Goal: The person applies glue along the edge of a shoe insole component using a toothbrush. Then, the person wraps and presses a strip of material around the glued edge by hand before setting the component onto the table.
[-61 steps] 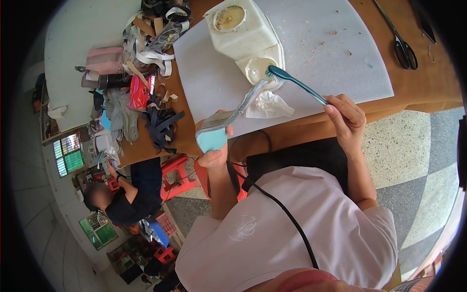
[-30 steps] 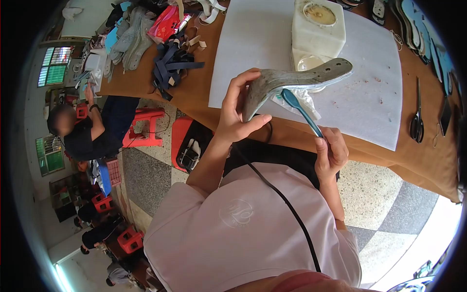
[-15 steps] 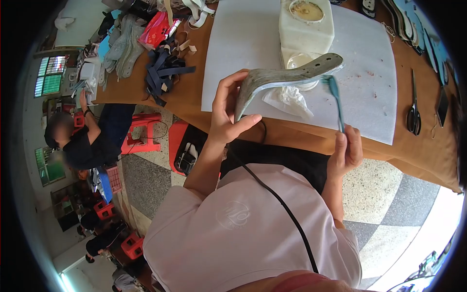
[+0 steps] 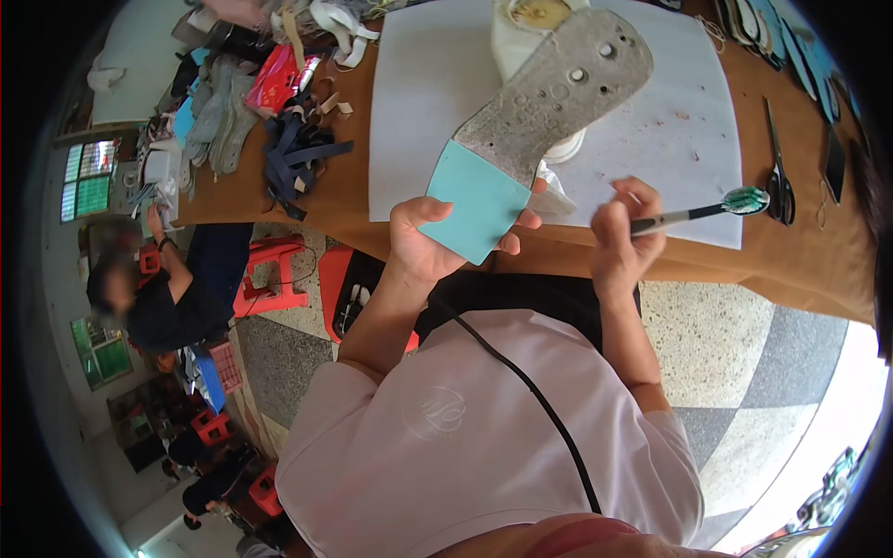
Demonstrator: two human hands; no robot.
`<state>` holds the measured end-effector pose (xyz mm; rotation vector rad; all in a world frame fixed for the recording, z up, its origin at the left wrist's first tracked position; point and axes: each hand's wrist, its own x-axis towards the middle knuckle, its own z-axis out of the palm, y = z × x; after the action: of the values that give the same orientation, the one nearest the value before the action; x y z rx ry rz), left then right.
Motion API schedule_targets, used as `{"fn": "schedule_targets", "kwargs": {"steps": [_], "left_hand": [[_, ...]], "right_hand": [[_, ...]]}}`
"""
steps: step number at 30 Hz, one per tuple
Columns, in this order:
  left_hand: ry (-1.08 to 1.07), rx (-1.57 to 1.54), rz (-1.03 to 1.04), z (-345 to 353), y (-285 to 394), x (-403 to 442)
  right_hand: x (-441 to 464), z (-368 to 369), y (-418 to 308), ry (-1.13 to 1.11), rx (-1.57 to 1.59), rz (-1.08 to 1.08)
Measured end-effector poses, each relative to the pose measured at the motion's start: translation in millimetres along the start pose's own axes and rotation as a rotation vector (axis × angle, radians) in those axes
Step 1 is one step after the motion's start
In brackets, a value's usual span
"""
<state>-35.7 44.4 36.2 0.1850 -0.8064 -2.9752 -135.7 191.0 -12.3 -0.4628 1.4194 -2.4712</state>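
My left hand (image 4: 423,232) holds a curved shoe sole (image 4: 549,102), thumb on top and fingers underneath. The sole's long part is grey and rough with several holes; the end by my thumb is smooth and light blue. In my right hand (image 4: 628,228) is a toothbrush (image 4: 693,218), its handle between curled fingers, its green bristles pointing right, away from the sole. Behind the sole stands a white container (image 4: 507,46) with yellowish stuff in its opening, partly hidden. A crumpled white wrap (image 4: 555,197) lies beside the sole, partly covered.
A white sheet (image 4: 419,112) covers part of the brown-clothed table (image 4: 223,200). Scissors (image 4: 779,181) and several soles (image 4: 791,46) lie at right. Dark straps (image 4: 298,153) and a red packet (image 4: 279,79) lie at left. Another person (image 4: 167,288) works beyond a red stool (image 4: 274,274).
My left hand has turned the sole from edge-on to flat, showing its grey face and light blue end. My right hand has swung the brush from upright to pointing right.
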Motion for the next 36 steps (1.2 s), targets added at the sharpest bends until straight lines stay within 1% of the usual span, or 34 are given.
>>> {"fn": "schedule_targets", "kwargs": {"steps": [2, 3, 5, 6, 8, 9, 11, 12, 14, 15, 17, 18, 19, 20, 21, 22, 23, 24, 25, 27, 28, 29, 30, 32, 33, 36], "left_hand": [[-0.055, -0.107, -0.053, 2, -4, 2], [-0.06, -0.111, -0.066, 1, -5, 2], [-0.045, -0.122, -0.143, -4, -9, 1], [-0.05, -0.124, -0.149, -5, -11, 2], [-0.062, -0.142, -0.159, -5, -12, 4], [-0.065, -0.143, -0.16, -2, -12, 5], [-0.035, -0.156, -0.117, 6, -12, 6], [-0.035, -0.155, -0.115, 9, -13, 5], [-0.028, 0.225, 0.121, 14, -17, 3], [-0.025, 0.226, 0.128, 18, -18, 1], [0.301, 0.475, 0.123, 27, -18, 0], [0.432, 0.459, 0.175, 30, -21, 2], [0.441, 0.458, 0.187, 26, -17, 0], [0.401, 0.397, 0.156, 19, -10, -2], [0.362, 0.334, 0.125, 16, -6, -5], [0.443, 0.185, 0.119, 24, -2, -4], [0.457, 0.178, 0.129, 19, 1, -8], [0.358, 0.057, 0.055, 9, 5, -12], [0.252, -0.062, -0.016, 4, 8, -13], [0.279, -0.112, -0.012, 2, 7, -14], [0.196, -0.194, -0.051, -1, 7, -13], [0.109, -0.275, -0.093, -3, 6, -11], [0.108, -0.282, -0.096, -2, 4, -10], [0.069, -0.389, -0.122, 1, 1, -6], [0.07, -0.396, -0.129, 2, 0, -3], [0.03, -0.416, -0.166, 5, -2, 0]], "right_hand": [[1, 9, 2, -0.038, -0.021, 0.002], [3, 13, 4, -0.087, -0.074, -0.066], [5, 17, -2, -0.174, -0.174, -0.068], [6, 19, -2, -0.169, -0.179, -0.071], [10, 21, -1, -0.135, -0.32, -0.151], [12, 21, -1, -0.134, -0.322, -0.153], [15, 21, 0, -0.095, -0.478, -0.164], [16, 22, 1, -0.08, -0.469, -0.178], [20, 26, 2, -0.065, -0.478, -0.176], [21, 29, 1, -0.047, -0.489, -0.171], [22, 38, -3, -0.073, -0.528, -0.181], [23, 43, -5, -0.087, -0.508, -0.179], [23, 46, -6, -0.102, -0.486, -0.178], [24, 46, -5, -0.169, -0.431, -0.126], [25, 44, -8, -0.186, -0.425, -0.121], [25, 40, -15, -0.256, -0.331, -0.044], [24, 35, -23, -0.323, -0.237, 0.039], [24, 28, -29, -0.381, -0.17, 0.032], [23, 20, -29, -0.378, -0.165, 0.019], [19, 0, -35, -0.389, -0.207, 0.109], [16, -8, -37, -0.393, -0.211, 0.118], [13, -16, -38, -0.396, -0.348, 0.109], [10, -21, -39, -0.396, -0.484, 0.099], [5, -31, -35, -0.38, -0.538, 0.078], [3, -35, -35, -0.364, -0.586, 0.063], [0, -44, -38, -0.36, -0.566, 0.05]]}}
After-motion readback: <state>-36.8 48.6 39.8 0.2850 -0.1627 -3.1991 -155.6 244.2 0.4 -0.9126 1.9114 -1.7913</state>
